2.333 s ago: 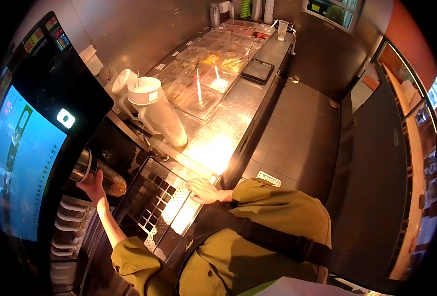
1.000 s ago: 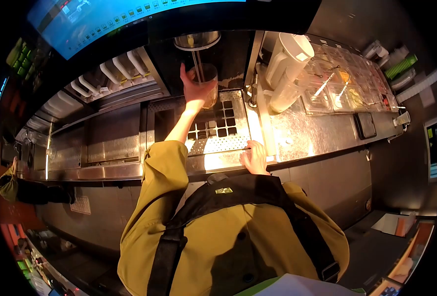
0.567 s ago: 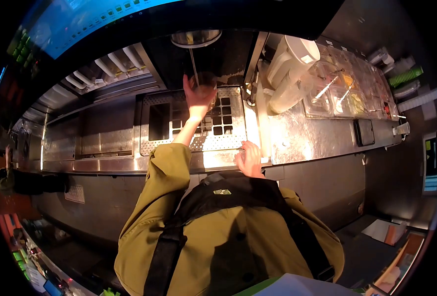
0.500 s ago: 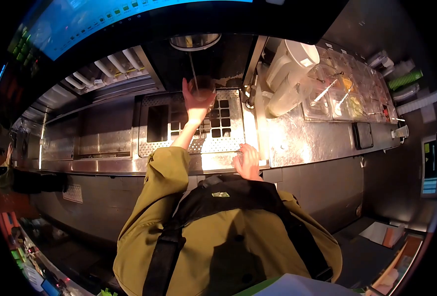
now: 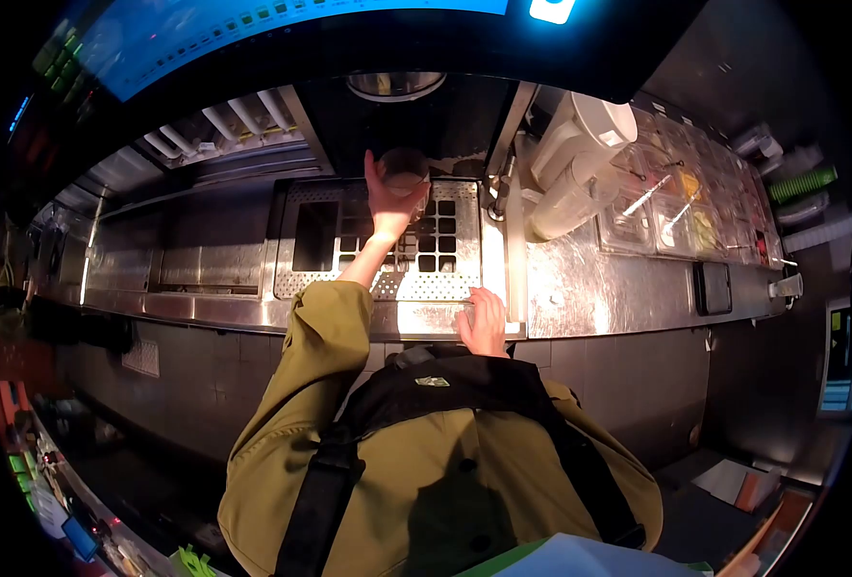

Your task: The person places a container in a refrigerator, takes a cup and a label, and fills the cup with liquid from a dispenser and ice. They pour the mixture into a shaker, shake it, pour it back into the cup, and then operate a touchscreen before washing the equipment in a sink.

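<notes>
In the head view my left hand (image 5: 393,207) is wrapped round a clear cup (image 5: 405,171), holding it beneath the round dispenser outlet (image 5: 396,87). Some liquid seems to be in the cup, but its amount is hard to make out. Under the cup lies a metal drip tray (image 5: 325,284) with a grid of square openings. My right hand (image 5: 485,321) rests on the front edge of the counter, to the right of the tray. Its fingers lie stretched out with nothing in them.
To the right stand white and clear pitchers (image 5: 575,197), then clear bins of toppings (image 5: 681,207) with spoons. A dark flat tablet-like object (image 5: 713,288) lies on the steel counter (image 5: 580,298). A lit screen (image 5: 282,34) hangs above. Another person (image 5: 8,313) is at far left.
A thin stream of liquid ran from the outlet into the cup before; now no stream shows. The view has shifted slightly. My hands keep almost the same places.
</notes>
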Demonstrator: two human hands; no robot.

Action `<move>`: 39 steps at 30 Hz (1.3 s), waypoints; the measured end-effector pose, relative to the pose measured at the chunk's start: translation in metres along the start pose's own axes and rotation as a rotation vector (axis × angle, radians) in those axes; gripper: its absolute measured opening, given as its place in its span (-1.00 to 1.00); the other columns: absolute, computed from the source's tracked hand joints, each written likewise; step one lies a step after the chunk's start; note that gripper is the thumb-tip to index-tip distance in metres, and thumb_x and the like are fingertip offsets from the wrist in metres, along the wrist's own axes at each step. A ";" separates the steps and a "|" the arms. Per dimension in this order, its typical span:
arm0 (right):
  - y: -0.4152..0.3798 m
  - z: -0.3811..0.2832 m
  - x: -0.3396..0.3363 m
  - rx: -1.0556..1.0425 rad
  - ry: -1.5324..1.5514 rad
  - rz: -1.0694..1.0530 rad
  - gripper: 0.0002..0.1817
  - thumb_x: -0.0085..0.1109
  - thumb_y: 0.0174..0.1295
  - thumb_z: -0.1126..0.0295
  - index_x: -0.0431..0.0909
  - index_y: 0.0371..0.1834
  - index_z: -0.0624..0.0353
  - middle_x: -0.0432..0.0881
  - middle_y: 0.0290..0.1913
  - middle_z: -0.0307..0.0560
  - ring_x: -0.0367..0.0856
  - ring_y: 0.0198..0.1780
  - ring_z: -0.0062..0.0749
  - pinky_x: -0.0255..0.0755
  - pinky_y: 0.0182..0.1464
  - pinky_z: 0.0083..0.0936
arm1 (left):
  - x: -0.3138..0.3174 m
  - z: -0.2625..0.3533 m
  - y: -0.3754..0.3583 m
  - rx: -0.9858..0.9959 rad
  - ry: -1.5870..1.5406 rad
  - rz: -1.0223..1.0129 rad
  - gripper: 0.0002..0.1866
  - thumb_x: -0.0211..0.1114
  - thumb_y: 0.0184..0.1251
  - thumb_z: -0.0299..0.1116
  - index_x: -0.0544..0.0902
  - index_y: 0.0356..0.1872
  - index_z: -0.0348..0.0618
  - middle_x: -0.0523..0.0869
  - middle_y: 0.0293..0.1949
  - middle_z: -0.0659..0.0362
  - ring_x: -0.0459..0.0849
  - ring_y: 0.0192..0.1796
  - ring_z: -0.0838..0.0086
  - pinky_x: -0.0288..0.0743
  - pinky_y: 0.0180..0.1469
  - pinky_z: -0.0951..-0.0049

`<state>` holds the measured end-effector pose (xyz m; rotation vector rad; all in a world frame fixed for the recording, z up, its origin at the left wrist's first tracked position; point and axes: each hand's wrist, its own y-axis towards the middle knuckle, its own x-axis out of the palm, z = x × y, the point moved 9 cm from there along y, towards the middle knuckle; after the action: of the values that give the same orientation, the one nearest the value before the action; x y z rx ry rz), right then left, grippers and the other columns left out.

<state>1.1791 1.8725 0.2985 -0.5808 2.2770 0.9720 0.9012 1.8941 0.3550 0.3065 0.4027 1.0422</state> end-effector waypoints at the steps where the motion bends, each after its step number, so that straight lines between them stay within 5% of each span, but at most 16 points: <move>1: 0.001 0.000 0.001 -0.001 0.004 -0.003 -0.62 0.16 -0.11 0.50 0.36 -0.16 0.29 0.46 -0.05 0.07 0.36 0.06 -0.01 0.18 0.12 -0.19 | -0.001 0.002 0.001 0.007 -0.005 0.000 0.18 0.54 -0.34 -0.35 -0.14 0.33 -0.05 0.38 0.06 -0.05 0.36 0.13 0.21 0.26 0.17 0.33; 8: 0.002 0.001 0.001 0.033 0.093 -0.087 -0.54 0.12 -0.07 0.43 0.34 -0.03 0.35 0.43 -0.09 0.19 0.36 -0.03 0.07 0.18 0.08 -0.19 | -0.002 -0.001 0.003 -0.116 -0.226 0.015 0.14 0.49 -0.29 -0.48 -0.14 0.33 -0.01 0.36 0.12 0.03 0.39 0.11 0.26 0.41 0.05 0.41; 12: 0.020 -0.011 0.024 -0.033 0.111 -0.165 -0.59 0.15 -0.15 0.48 0.36 -0.14 0.31 0.45 -0.09 0.14 0.34 0.04 0.06 0.15 0.13 -0.19 | -0.046 -0.021 0.009 -0.139 -0.307 0.306 0.11 0.50 -0.32 -0.41 -0.08 0.31 -0.03 0.41 0.00 0.07 0.39 0.05 0.27 0.30 0.14 0.32; 13: 0.035 -0.032 0.029 -0.117 0.176 -0.204 -0.65 0.16 -0.13 0.48 0.38 -0.20 0.27 0.46 -0.07 0.12 0.35 0.05 0.04 0.19 0.12 -0.22 | -0.065 0.000 0.012 0.003 -0.083 0.373 0.11 0.50 -0.33 -0.43 -0.08 0.30 -0.11 0.40 -0.01 0.07 0.38 0.05 0.28 0.27 0.15 0.32; 15: 0.056 -0.069 0.056 -0.243 0.282 -0.320 -0.68 0.16 -0.10 0.48 0.41 -0.21 0.25 0.47 -0.06 0.08 0.38 0.03 0.00 0.25 0.08 -0.26 | -0.104 0.019 0.017 -0.095 -0.099 0.384 0.07 0.43 -0.31 -0.49 -0.10 0.29 -0.21 0.40 0.00 0.04 0.37 0.07 0.29 0.23 0.17 0.34; 16: 0.066 -0.088 0.073 -0.325 0.296 -0.374 -0.71 0.15 -0.09 0.50 0.42 -0.23 0.26 0.48 -0.07 0.04 0.40 0.00 -0.04 0.30 0.03 -0.30 | -0.130 0.042 0.018 0.005 -0.214 0.300 0.03 0.35 -0.25 -0.53 -0.13 0.30 -0.21 0.29 0.12 -0.03 0.29 0.15 0.26 0.14 0.22 0.33; 18: 0.081 -0.132 0.110 -0.473 0.293 -0.429 -0.81 0.06 -0.04 0.50 0.42 -0.31 0.25 0.49 -0.10 0.02 0.42 -0.04 -0.08 0.32 0.00 -0.32 | -0.186 0.039 0.021 -0.077 0.010 0.461 -0.01 0.30 -0.17 -0.55 -0.14 0.31 -0.22 -0.02 0.29 -0.02 0.11 0.25 0.20 -0.06 0.30 0.29; 20: 0.094 -0.179 0.159 -0.572 0.343 -0.545 -0.85 0.01 -0.03 0.48 0.43 -0.36 0.27 0.48 -0.11 0.05 0.39 0.00 -0.06 0.27 0.04 -0.25 | -0.245 0.023 0.027 -0.048 -0.138 0.528 -0.01 0.37 -0.10 -0.48 -0.16 0.30 -0.18 0.26 0.06 0.11 0.28 0.06 0.35 0.22 0.12 0.40; 23: 0.107 -0.266 0.224 -0.810 0.371 -0.510 -0.80 0.01 -0.04 0.47 0.44 -0.30 0.27 0.45 -0.19 0.05 0.38 -0.08 -0.05 0.25 0.02 -0.23 | -0.348 0.022 0.031 0.065 -0.092 0.585 -0.01 0.35 -0.12 -0.60 -0.17 0.29 -0.17 0.34 -0.06 0.13 0.33 -0.05 0.44 0.22 0.11 0.43; 27: 0.097 -0.320 0.411 -0.493 0.211 -1.025 -0.65 0.02 -0.02 0.42 0.40 -0.10 0.23 0.45 -0.18 0.07 0.38 -0.02 -0.03 0.24 0.04 -0.19 | -0.493 -0.008 0.038 0.034 0.051 0.699 -0.03 0.36 -0.11 -0.58 -0.11 0.30 -0.14 0.36 0.00 0.07 0.34 0.05 0.34 0.20 0.18 0.32; 30: 0.109 -0.375 0.455 -0.603 0.252 -0.851 -0.62 -0.02 0.03 0.37 0.38 -0.04 0.21 0.46 -0.07 0.12 0.40 0.00 -0.05 0.33 -0.01 -0.25 | -0.608 -0.047 0.048 -0.064 0.279 0.756 0.00 0.40 -0.13 -0.54 -0.11 0.31 -0.05 0.27 0.14 -0.01 0.31 0.17 0.27 0.22 0.24 0.24; 33: 0.105 -0.365 0.510 -0.493 0.139 -1.019 -0.61 -0.03 0.06 0.35 0.37 -0.01 0.22 0.45 -0.04 0.16 0.41 0.01 -0.07 0.34 -0.01 -0.30 | -0.698 -0.088 0.059 0.043 0.302 0.776 0.00 0.49 -0.18 -0.44 -0.01 0.29 -0.15 0.22 0.16 -0.03 0.30 0.17 0.24 0.22 0.24 0.26; 34: 0.106 -0.351 0.524 -0.439 0.089 -1.093 -0.61 -0.03 0.08 0.34 0.37 0.00 0.23 0.45 -0.03 0.17 0.41 0.02 -0.08 0.34 -0.01 -0.31 | -0.717 -0.081 0.066 -0.080 0.541 0.795 0.00 0.50 -0.20 -0.42 0.00 0.27 -0.20 0.19 0.16 -0.03 0.31 0.14 0.24 0.26 0.20 0.26; 38: 0.126 -0.299 0.554 -0.063 -0.072 -1.323 -0.59 -0.04 0.12 0.30 0.35 0.04 0.25 0.44 0.00 0.22 0.42 0.03 -0.11 0.35 -0.01 -0.37 | -0.787 -0.144 0.084 0.031 0.437 0.710 0.06 0.54 -0.24 -0.28 -0.02 0.27 -0.19 0.28 0.02 0.00 0.29 0.07 0.25 0.19 0.14 0.25; 39: 0.159 -0.386 0.447 0.333 0.851 -1.230 -0.60 -0.12 0.15 0.41 0.35 0.09 0.20 0.38 0.11 0.11 0.33 0.15 -0.18 0.19 0.19 -0.47 | -0.798 -0.157 0.090 0.019 0.438 0.709 0.09 0.54 -0.25 -0.25 -0.04 0.28 -0.21 0.30 0.02 -0.01 0.28 0.08 0.25 0.15 0.14 0.25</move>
<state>0.6255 1.6122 0.2962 -2.1332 1.9406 -0.3325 0.4066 1.2429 0.3949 0.2383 0.7243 1.8140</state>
